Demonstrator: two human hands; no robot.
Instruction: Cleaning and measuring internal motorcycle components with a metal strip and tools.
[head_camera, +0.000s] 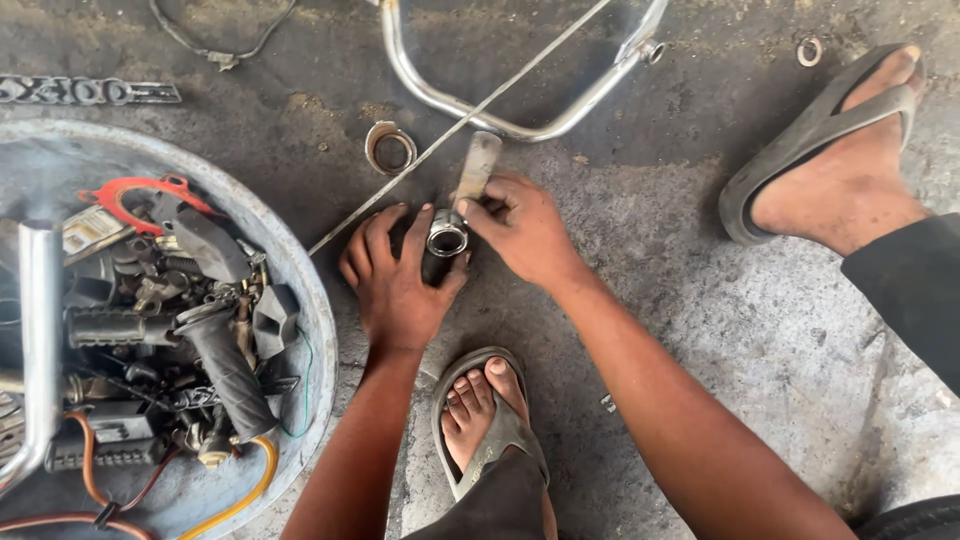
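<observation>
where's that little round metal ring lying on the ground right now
The small round metal ring lies on the concrete floor, upper centre, just beyond the left hand, beside the curved chrome tube.

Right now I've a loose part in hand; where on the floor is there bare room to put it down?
The widest bare concrete lies right of the right hand, below the sandalled foot. A smaller patch sits between the metal basin and the metal ring. The basin itself is crammed with parts, and both hands crowd the metal tube.
</observation>
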